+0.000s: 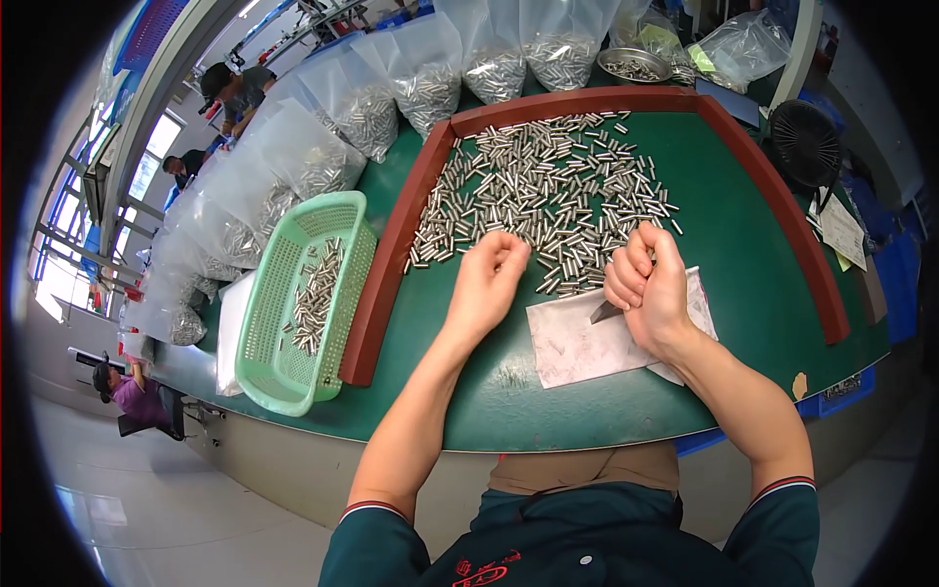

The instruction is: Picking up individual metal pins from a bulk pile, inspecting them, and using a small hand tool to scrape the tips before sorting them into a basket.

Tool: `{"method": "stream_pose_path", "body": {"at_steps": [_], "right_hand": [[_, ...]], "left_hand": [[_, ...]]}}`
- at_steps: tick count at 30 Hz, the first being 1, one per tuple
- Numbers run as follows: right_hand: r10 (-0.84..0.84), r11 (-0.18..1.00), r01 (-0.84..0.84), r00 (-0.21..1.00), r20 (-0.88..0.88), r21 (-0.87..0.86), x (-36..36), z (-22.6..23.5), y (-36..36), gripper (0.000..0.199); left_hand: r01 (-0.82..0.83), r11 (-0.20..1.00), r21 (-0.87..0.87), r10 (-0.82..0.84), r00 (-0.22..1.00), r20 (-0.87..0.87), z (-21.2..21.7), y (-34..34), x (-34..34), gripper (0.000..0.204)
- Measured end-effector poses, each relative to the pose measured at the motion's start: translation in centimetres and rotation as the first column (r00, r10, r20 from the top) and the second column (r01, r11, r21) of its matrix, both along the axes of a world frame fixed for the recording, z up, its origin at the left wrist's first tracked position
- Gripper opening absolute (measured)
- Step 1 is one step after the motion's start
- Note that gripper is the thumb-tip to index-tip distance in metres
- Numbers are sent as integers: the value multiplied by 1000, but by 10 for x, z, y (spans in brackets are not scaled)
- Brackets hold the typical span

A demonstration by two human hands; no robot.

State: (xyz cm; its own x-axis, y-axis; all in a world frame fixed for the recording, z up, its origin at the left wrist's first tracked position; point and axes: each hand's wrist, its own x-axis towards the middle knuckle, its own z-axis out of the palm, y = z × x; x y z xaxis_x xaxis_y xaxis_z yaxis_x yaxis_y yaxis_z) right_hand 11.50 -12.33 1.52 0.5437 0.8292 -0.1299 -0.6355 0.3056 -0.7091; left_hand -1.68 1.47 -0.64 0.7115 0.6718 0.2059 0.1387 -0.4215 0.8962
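Metal pins, many: loose heap on the green table, just beyond the fingers of both hands. Left hand: at the heap's near edge, fingers curled closed; contents hidden, cannot tell. Right hand: fist gripping a dark pointed tool, above a stained white cloth. Red-brown rail: bounds the heap, standing between left hand and green basket, which holds further pins. Clear bags, filled: row behind. Black fan: far right.
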Motion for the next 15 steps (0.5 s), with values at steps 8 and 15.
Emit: {"method": "stream_pose_path", "body": {"at_steps": [8, 15], "right_hand": [[-6, 1000, 6, 1000, -13, -12, 1, 1, 0, 36], [-5, 1000, 5, 1000, -16, -16, 2, 1, 0, 34]], "left_hand": [[350, 426, -834, -83, 933, 349, 10, 5, -7, 7], [335, 437, -835, -105, 941, 322, 4, 6, -6, 12]]}}
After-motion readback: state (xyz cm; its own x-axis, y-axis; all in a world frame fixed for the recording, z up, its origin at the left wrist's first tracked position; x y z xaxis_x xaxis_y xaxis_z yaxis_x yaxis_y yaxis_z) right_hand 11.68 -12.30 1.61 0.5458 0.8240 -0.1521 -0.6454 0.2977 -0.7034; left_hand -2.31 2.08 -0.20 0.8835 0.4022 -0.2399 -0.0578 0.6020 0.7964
